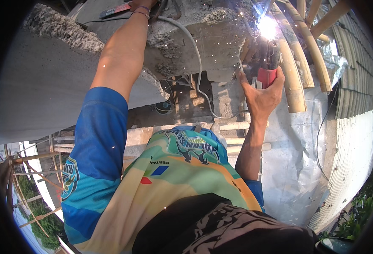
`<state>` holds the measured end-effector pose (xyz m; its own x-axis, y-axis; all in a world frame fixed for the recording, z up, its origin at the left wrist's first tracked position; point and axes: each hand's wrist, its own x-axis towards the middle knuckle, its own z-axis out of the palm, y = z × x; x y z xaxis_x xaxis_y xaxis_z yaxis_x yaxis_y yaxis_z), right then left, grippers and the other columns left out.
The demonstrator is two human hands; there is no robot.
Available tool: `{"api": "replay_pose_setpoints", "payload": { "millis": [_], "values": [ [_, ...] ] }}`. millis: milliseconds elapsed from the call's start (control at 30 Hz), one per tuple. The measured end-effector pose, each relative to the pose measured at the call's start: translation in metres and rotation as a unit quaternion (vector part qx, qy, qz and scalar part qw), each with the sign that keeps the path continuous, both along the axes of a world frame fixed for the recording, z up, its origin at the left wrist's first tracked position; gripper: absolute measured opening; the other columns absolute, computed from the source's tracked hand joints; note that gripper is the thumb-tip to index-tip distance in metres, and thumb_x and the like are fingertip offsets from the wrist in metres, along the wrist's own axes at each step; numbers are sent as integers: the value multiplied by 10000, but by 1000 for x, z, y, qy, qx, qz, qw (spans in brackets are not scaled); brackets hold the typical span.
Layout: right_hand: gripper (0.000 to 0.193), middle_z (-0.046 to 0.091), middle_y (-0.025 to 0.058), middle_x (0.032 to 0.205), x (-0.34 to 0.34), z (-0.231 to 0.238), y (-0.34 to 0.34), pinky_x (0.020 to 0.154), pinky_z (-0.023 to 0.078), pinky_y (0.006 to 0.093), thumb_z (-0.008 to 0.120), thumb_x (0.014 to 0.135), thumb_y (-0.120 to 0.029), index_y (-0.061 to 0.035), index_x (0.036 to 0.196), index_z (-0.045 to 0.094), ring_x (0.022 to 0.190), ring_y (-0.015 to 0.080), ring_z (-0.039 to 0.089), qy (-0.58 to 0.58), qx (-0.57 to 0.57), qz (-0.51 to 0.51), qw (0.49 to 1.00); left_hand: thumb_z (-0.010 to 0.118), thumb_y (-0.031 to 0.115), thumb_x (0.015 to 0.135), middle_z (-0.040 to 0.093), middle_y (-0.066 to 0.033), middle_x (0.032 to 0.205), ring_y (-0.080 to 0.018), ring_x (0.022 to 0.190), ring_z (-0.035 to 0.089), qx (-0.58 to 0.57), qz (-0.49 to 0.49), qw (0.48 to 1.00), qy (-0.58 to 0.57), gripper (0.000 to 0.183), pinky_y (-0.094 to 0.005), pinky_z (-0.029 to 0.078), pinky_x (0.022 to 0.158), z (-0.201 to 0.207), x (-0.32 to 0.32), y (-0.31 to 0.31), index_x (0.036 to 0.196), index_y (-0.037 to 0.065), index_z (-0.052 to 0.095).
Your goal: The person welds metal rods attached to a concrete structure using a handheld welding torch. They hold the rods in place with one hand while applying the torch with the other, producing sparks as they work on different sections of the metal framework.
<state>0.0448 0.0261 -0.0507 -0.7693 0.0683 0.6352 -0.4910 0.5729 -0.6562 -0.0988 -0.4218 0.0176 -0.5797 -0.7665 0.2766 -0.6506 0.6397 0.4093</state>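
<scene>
My right hand (264,95) is closed around the red grip of a red-and-black handheld tool (267,76). Beyond its black end burns a blinding white glare with bluish smoke and flying sparks, which hides the tip and whatever it touches. My left arm reaches far forward over broken concrete (169,36). At the top edge my left hand (142,4) is mostly cut off, so its fingers cannot be made out. Beside that hand lies a flat red-and-grey object (114,11). A grey cable (195,48) runs from near my left hand down across the concrete.
Bamboo poles (294,80) jut out right of the glare. Further right are a tiled roof edge (355,72) and pale sheeting (296,144). A grey concrete slab (47,93) fills the left. Below the broken concrete a gap (182,99) shows timber; bamboo scaffolding (34,197) stands lower left.
</scene>
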Motion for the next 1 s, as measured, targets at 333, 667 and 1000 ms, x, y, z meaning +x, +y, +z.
{"api": "replay_pose_setpoints", "payload": {
  "millis": [333,667,1000],
  "values": [
    [812,612,143,1098,0,1,3,829,525,412,930,609,-230,-18,1282,527,971,322,643,-8,12,6,1000,742,584,771,667,-288,1217,-421,1188,632,-17,4,1000,2,765,-446,526,980,-11,-10,-18,1186,-56,677],
    [797,611,143,1093,-3,-1,3,834,524,413,924,619,-244,-11,1270,530,965,315,641,-7,10,10,1000,722,524,799,678,-255,1215,-412,1189,615,-19,3,1000,-6,647,-466,502,990,-4,-4,-8,1150,-20,708],
    [795,611,125,1051,-5,3,3,821,523,403,925,634,-260,-7,1278,533,938,292,638,7,10,13,1000,717,494,799,681,-221,1224,-405,1220,568,-14,7,1000,-5,585,-494,457,1017,-6,-1,-5,1131,12,725]
  ]
}}
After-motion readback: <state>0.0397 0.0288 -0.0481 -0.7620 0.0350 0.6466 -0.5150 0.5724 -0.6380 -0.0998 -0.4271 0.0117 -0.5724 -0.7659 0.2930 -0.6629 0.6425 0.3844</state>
